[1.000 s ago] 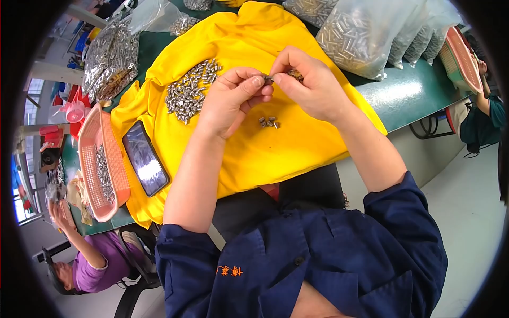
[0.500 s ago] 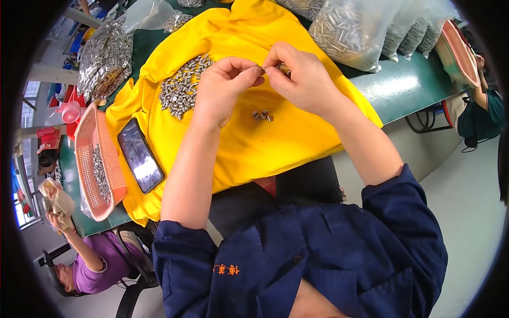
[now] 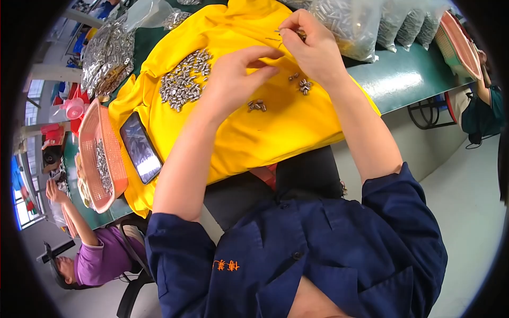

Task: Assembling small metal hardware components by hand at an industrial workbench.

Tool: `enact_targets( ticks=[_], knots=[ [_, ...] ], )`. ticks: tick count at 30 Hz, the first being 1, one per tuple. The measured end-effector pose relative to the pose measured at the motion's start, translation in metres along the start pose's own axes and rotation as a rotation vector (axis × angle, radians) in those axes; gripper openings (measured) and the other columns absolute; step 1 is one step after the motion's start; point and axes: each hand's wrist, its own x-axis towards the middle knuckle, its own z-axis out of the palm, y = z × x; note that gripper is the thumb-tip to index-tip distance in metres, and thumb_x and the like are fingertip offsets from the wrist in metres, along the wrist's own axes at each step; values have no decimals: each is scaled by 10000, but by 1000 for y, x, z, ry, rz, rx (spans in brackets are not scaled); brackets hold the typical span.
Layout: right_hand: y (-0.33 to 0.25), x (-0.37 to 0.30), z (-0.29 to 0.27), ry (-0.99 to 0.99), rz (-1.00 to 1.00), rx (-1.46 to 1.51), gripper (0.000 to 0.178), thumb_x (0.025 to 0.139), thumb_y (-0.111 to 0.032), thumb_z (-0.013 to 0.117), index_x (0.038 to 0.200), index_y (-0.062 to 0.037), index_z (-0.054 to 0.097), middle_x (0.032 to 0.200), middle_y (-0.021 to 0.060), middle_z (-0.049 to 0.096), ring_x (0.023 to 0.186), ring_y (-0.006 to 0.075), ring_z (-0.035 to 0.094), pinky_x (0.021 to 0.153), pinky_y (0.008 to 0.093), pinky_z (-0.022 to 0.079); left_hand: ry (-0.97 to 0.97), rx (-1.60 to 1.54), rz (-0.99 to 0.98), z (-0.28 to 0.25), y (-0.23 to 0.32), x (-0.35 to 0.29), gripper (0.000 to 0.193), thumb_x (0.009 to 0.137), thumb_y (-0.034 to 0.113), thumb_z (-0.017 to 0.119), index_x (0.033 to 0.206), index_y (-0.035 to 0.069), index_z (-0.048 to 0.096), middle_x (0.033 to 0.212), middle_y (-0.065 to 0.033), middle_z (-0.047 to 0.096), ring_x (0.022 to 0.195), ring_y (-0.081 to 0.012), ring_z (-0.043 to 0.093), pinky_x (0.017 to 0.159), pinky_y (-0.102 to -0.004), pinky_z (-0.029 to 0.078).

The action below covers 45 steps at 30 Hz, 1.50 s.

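My left hand (image 3: 241,79) hovers over the yellow cloth (image 3: 233,153), thumb and fingers apart, holding nothing that I can see. Farther off and to the right, my right hand (image 3: 314,50) is closed in a pinch. Small thin metal pieces (image 3: 277,38) stick out at its fingertips; their exact kind is too small to make out. Left of my left hand lies a pile of small silver metal cylinders (image 3: 183,85). Two little clusters of similar metal parts rest on the cloth: one group (image 3: 257,105) below my left fingertips, another group (image 3: 304,86) below my right hand.
A phone (image 3: 140,147) lies at the cloth's left edge beside a pink basket (image 3: 117,175) holding metal parts. Clear bags of metal parts (image 3: 347,26) stand at the back right on the green table (image 3: 395,85). A person in purple (image 3: 108,257) sits at the left.
My hands have come apart. The right moved away and slightly right with thin metal pieces in its pinch; the left opened. The metal cluster below my right hand now shows.
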Motion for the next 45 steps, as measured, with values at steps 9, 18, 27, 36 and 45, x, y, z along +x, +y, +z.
enact_targets(
  ticks=[9,18,27,36,45],
  knots=[
    [-5,-2,2,-36,33,-88,109,771,-107,522,832,-19,503,705,12,524,599,67,440,552,209,383,-354,629,108,-19,3,-29,156,698,134,557,791,23,614,757,-132,579,722,-284,561,653,-331,448],
    [-4,-2,3,-29,-6,-97,102,769,-100,525,831,-21,504,698,11,524,594,73,444,547,212,389,-399,601,58,-21,4,-33,128,694,94,543,779,13,593,776,-137,575,747,-282,557,664,-335,445],
    [-2,-2,3,-57,-44,-73,87,772,-81,524,827,-19,501,686,13,513,585,66,432,536,211,383,-357,545,87,-19,5,-38,126,686,85,563,786,16,595,768,-121,572,735,-263,562,664,-313,450],
    [-5,-2,2,-76,18,-73,78,773,-75,514,825,-18,500,683,11,506,586,65,428,531,210,378,-327,505,96,-21,4,-35,111,684,79,586,781,26,602,784,-89,585,706,-206,579,648,-283,453],
    [-14,-9,4,-305,22,135,97,738,-81,509,803,-13,487,678,67,528,607,135,491,554,249,407,33,-559,-279,-17,-25,-13,131,774,4,571,899,-35,577,825,-76,612,749,-131,594,704,-220,471]
  ],
)
